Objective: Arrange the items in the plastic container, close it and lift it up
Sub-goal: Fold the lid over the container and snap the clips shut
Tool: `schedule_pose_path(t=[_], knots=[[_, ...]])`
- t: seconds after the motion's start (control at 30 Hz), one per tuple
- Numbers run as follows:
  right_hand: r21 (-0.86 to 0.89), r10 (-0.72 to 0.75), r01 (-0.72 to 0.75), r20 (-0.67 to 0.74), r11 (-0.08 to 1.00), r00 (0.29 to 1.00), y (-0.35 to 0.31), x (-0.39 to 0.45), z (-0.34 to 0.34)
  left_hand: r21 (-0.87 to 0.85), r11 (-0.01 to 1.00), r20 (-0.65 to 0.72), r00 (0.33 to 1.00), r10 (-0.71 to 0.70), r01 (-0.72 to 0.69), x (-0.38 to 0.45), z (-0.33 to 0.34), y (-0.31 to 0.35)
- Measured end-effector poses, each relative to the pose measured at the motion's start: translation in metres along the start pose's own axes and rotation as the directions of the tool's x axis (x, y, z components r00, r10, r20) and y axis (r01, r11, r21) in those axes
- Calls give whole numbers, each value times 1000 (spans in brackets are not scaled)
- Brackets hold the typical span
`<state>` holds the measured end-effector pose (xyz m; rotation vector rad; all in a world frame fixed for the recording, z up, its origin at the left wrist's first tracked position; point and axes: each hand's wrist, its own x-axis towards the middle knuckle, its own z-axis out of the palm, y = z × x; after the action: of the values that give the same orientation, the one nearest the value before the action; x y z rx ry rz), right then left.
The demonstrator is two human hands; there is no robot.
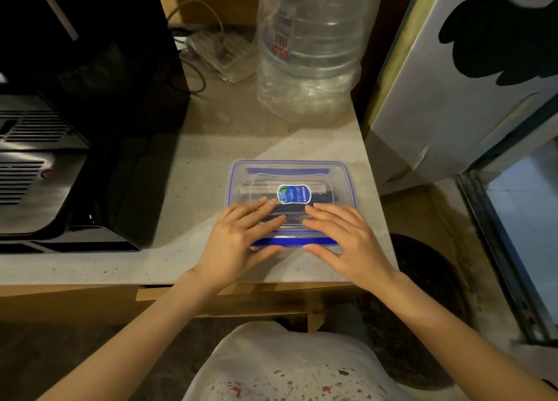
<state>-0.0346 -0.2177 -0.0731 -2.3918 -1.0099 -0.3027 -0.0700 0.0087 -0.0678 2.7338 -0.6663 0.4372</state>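
Observation:
A clear plastic container (338, 177) with blue clips sits on the stone counter, its transparent lid on top with a blue oval sticker (294, 193) in the middle. Dark items and a pale stick-like item (314, 187) show dimly through the lid. My left hand (241, 234) lies flat on the near left part of the lid, fingers spread, thumb by the near blue clip (293, 242). My right hand (344, 233) lies flat on the near right part, thumb at the same clip. Neither hand grips anything.
A large clear water jug (311, 47) stands behind the container. A black and silver appliance (45, 165) fills the left of the counter (193, 165). Cables and a plastic packet (223, 53) lie at the back. A white panel (453, 98) leans at the right, past the counter edge.

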Motion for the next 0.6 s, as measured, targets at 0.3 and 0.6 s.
schedule_pose_path(t=[0.3, 0.6], knots=[[154, 84, -77, -37, 985, 996, 0, 2, 1, -29, 999, 41, 999, -22, 23, 2, -3, -1], [433, 308, -276, -5, 858, 951, 0, 24, -12, -219, 966, 51, 990, -131, 139, 25, -23, -7]])
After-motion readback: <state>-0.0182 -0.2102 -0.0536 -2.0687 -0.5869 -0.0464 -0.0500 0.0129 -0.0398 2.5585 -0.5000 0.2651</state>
